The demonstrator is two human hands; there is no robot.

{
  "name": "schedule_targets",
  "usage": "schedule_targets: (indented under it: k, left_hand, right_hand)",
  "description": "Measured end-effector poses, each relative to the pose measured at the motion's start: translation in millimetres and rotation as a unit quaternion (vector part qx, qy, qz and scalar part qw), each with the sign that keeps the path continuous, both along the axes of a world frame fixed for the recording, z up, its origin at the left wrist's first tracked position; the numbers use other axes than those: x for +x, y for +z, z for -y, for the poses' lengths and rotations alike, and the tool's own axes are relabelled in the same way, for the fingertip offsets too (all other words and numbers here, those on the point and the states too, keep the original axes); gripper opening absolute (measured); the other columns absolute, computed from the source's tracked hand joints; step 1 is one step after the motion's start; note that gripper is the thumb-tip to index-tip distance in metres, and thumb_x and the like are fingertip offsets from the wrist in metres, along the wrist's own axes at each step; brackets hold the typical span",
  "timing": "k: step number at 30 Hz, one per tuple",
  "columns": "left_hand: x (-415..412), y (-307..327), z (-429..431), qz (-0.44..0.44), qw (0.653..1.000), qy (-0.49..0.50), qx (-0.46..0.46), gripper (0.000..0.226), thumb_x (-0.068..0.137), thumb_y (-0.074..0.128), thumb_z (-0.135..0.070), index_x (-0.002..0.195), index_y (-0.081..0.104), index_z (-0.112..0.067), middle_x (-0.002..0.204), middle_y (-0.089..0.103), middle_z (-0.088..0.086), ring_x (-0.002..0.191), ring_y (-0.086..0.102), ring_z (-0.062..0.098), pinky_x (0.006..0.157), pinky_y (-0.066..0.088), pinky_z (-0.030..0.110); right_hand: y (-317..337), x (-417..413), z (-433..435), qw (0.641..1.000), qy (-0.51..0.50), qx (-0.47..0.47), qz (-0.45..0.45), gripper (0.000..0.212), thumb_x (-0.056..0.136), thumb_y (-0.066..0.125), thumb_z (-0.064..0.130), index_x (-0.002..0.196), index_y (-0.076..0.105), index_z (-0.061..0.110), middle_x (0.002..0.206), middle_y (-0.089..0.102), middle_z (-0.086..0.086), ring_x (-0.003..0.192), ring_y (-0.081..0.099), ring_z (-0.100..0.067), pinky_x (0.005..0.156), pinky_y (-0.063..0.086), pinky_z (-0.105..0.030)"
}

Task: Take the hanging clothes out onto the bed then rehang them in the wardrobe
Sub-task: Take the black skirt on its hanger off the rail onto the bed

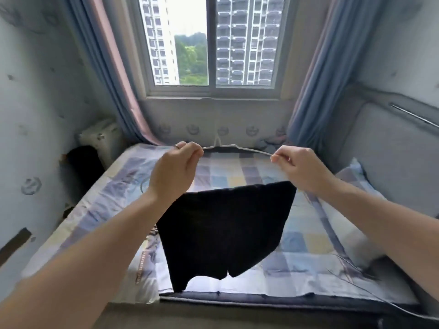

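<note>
A thin white wire hanger [234, 147] is held level above the bed [99, 200]. My left hand [177, 167] pinches its left end and my right hand [298, 167] pinches its right end. A pair of black shorts [225, 231] hangs below the hanger between my forearms, with the waistband up and the leg openings near the bed's front edge. How the shorts attach to the hanger is hidden behind my hands. The wardrobe is out of view.
The bed has a pastel checked sheet and fills the room ahead, under a window [211, 43] with blue curtains [316, 79]. A pillow [351, 176] lies at the right, a white unit [99, 136] at the back left corner. Thin dark hangers [349, 269] lie at the front right.
</note>
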State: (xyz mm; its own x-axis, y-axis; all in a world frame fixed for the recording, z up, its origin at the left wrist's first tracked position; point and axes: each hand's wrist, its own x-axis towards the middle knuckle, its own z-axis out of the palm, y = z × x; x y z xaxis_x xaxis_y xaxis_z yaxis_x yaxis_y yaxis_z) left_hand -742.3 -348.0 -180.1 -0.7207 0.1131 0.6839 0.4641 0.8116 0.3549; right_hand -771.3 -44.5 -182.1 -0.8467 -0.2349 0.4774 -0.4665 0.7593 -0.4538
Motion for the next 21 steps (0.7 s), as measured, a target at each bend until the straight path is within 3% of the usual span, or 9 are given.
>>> schedule_targets:
  k: [6,8,15,21]
  left_hand:
    - [-46,-37,-79,0.038,0.992,-0.123,-0.008,0.02,0.103,0.053,-0.021,0.1,0.069,-0.008,0.09,0.067,0.006,0.084,0.063,0.031,0.073,0.052,0.044]
    - [-59,-52,-107,0.057,0.987,-0.152,-0.002,0.021,0.103,0.053,-0.022,0.1,0.069,-0.009,0.092,0.068,0.005,0.085,0.062,0.03,0.074,0.051,0.044]
    - [-111,-108,-198,0.118,0.973,-0.198,-0.007,0.022,0.104,0.051,-0.024,0.095,0.067,-0.011,0.081,0.061,0.001,0.071,0.053,0.025,0.061,0.046,0.038]
    - [-179,-175,-277,0.209,0.958,-0.194,-0.025,0.024,0.104,0.05,-0.026,0.098,0.067,-0.011,0.084,0.062,0.003,0.076,0.056,0.027,0.067,0.049,0.044]
  right_hand:
    - [-36,27,-78,0.992,-0.117,-0.009,0.05,0.018,0.096,0.057,0.026,0.081,0.064,0.019,0.058,0.056,0.014,0.057,0.052,-0.002,0.053,0.035,-0.019]
    - [-48,32,-102,0.988,-0.142,-0.012,0.064,0.018,0.095,0.056,0.026,0.082,0.066,0.02,0.057,0.055,0.011,0.057,0.053,-0.003,0.054,0.039,-0.026]
    - [-100,13,-185,0.973,-0.202,-0.007,0.11,0.019,0.096,0.057,0.024,0.081,0.067,0.019,0.062,0.055,0.015,0.064,0.053,-0.002,0.06,0.04,-0.03]
    - [-169,-53,-264,0.956,-0.213,-0.016,0.203,0.019,0.098,0.055,0.033,0.081,0.063,0.027,0.073,0.065,0.005,0.07,0.059,-0.016,0.065,0.051,-0.04]
